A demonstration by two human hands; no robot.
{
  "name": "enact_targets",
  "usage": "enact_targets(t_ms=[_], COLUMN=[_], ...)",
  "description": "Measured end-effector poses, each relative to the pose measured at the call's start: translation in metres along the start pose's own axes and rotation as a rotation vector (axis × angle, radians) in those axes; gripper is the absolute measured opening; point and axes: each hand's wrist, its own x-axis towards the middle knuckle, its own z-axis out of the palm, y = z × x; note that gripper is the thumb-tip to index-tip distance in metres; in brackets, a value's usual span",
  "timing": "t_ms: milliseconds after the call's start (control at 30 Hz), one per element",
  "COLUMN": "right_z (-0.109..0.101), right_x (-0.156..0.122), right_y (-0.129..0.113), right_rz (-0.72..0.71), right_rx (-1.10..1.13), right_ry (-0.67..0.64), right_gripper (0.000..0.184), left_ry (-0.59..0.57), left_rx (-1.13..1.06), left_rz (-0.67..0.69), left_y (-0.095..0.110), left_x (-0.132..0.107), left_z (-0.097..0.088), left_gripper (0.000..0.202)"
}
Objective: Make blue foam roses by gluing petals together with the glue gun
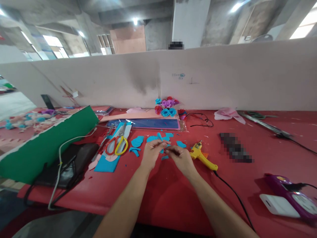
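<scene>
My left hand [151, 152] and my right hand [180, 158] meet over the red table [158, 195], fingers pinched together on a small blue foam piece [162, 151]. Several cut blue foam petals [137, 141] lie just beyond my fingers. A yellow glue gun [201, 156] rests on the table right beside my right hand, its black cord running toward me. Scissors with red and yellow handles [116, 145] lie on a blue foam strip to the left of my left hand.
A bunch of foam roses [165, 107] stands at the back against the white partition. A green sheet [47, 142] and a black bag [66, 163] sit at the left. A purple device [292, 195] and white box [278, 205] are at the right.
</scene>
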Motion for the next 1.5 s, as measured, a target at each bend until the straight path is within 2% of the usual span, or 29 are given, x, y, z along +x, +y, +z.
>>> enact_targets(t_ms=[133,233,300,433,467,533,667,733,900,1133,1333,1433,1500], right_z=[0.005,0.005,0.001,-0.013,-0.016,-0.019,-0.014,-0.010,-0.007,0.008,0.020,0.012,0.005], right_x=[-0.004,-0.007,-0.007,-0.002,-0.001,0.001,0.002,0.002,0.002,0.015,0.030,0.035,0.036], right_y=[0.006,0.006,0.003,-0.005,-0.006,-0.007,0.005,0.013,0.025,0.015,0.019,0.020,0.018], right_rz=[-0.007,-0.042,-0.048,-0.017,-0.007,0.007,-0.030,-0.095,-0.239,-0.229,-0.158,-0.132,-0.119], right_rx=[-0.131,-0.254,-0.281,-0.241,-0.223,-0.203,-0.291,-0.410,-0.780,-1.062,-1.054,-0.908,-0.713], right_ry=[-0.089,-0.085,0.002,0.354,0.414,0.453,0.299,0.193,0.094,-0.009,-0.021,0.056,0.127], right_gripper=[0.016,0.016,0.017,0.033,0.035,0.036,0.023,0.017,0.020,0.029,0.022,0.024,0.028], left_ry=[0.216,0.310,0.333,0.279,0.263,0.238,0.167,0.178,0.288,0.268,0.383,0.489,0.534], left_rx=[-0.239,-0.380,-0.393,-0.299,-0.254,-0.144,0.056,0.121,0.206,0.252,0.149,0.069,0.036], left_rz=[0.066,0.067,0.063,0.050,0.047,0.050,0.043,0.021,0.032,0.059,0.029,-0.001,-0.020], left_y=[-0.002,0.000,0.000,-0.005,-0.007,-0.011,-0.015,-0.017,-0.021,-0.020,-0.019,-0.021,-0.021], left_x=[0.009,0.015,0.017,0.014,0.013,0.010,0.007,0.008,0.012,0.012,0.015,0.017,0.017], left_z=[-0.012,-0.022,-0.025,-0.020,-0.017,-0.012,-0.006,-0.007,-0.012,-0.011,-0.016,-0.019,-0.020], left_gripper=[0.015,0.018,0.020,0.020,0.019,0.018,0.013,0.012,0.014,0.014,0.012,0.013,0.013])
